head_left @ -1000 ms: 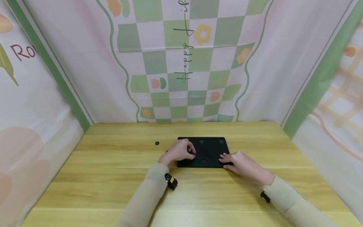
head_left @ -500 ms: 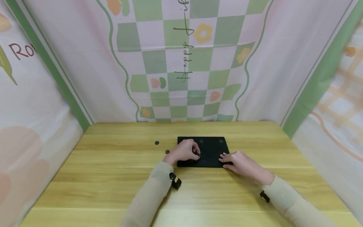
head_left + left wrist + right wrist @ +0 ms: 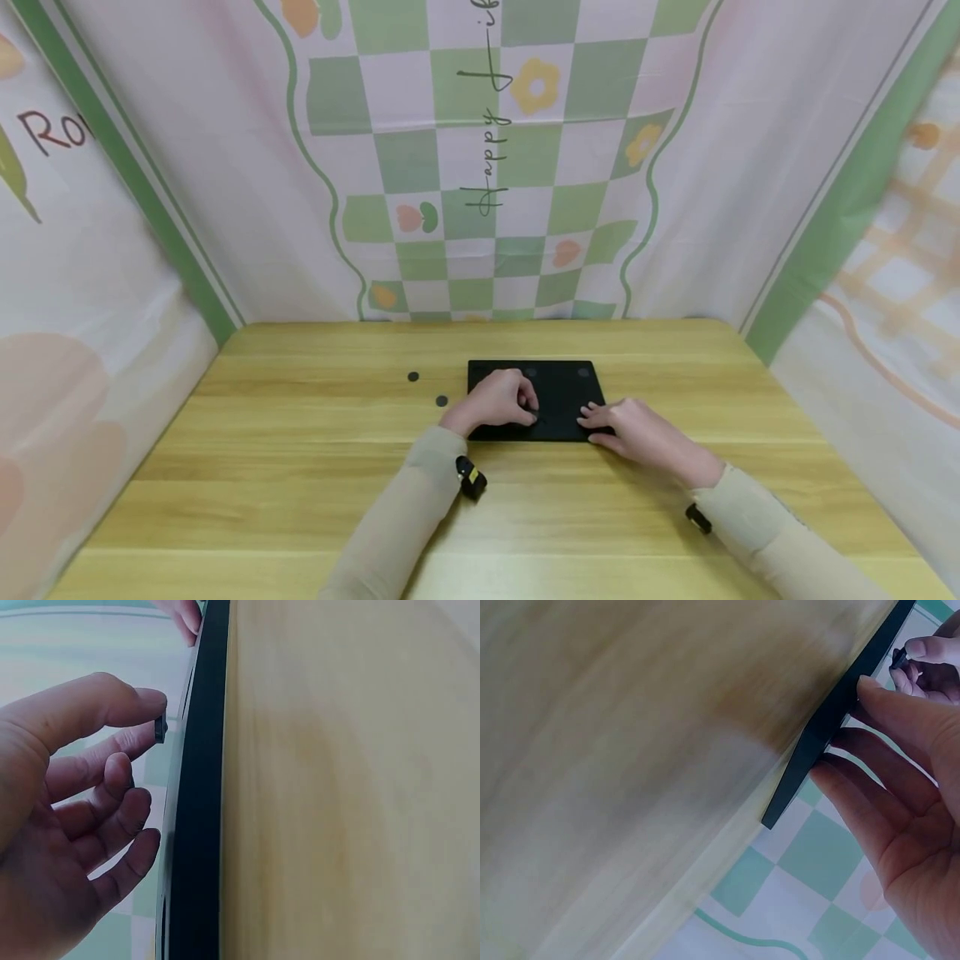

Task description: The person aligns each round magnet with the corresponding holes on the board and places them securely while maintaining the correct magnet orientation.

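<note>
A flat black rectangular board (image 3: 558, 392) lies on the wooden table. My left hand (image 3: 498, 398) is over its left half, pinching a small dark disc (image 3: 160, 729) between thumb and forefinger, just above the board's surface. Another dark bit (image 3: 132, 781) shows behind the curled fingers; what it is cannot be made out. My right hand (image 3: 637, 431) rests on the board's near right corner, fingertips on top and thumb along the edge. Faint round spots (image 3: 583, 372) sit near the board's far edge. The left hand hides part of the board.
Two small dark discs, a farther one (image 3: 413, 377) and a nearer one (image 3: 442, 401), lie on the table (image 3: 300, 467) left of the board. A patterned curtain (image 3: 480, 167) hangs behind the table, with more fabric at both sides.
My left hand has slid rightward over the board, bringing the pinched disc along and uncovering the nearer loose disc on the table. My right hand stays in place.
</note>
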### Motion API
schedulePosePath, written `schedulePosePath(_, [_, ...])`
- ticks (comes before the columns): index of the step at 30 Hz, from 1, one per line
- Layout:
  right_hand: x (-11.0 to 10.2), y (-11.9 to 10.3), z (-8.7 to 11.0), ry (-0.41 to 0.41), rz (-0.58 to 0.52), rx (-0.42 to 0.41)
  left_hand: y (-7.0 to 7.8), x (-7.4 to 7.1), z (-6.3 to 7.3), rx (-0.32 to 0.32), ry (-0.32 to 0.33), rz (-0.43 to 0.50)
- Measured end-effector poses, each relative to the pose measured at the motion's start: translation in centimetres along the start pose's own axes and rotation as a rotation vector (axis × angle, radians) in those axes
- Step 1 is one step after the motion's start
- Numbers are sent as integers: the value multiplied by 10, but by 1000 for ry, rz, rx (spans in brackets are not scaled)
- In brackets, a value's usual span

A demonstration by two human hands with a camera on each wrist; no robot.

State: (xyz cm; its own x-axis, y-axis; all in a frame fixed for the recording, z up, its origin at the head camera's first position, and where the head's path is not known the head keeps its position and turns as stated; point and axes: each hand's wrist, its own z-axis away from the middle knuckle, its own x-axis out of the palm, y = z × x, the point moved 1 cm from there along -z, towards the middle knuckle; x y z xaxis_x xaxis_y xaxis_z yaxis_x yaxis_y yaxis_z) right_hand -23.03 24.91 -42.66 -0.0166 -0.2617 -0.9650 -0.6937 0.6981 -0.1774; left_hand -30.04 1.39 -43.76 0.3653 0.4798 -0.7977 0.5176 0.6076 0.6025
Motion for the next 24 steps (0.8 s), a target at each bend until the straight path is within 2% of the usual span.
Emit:
schedulePosePath(14, [2, 2, 0, 7, 8, 6, 10, 3, -2, -15, -41, -29])
schedulePosePath(24, [1, 0, 0, 8, 4, 5, 9, 6, -4, -15, -54, -43])
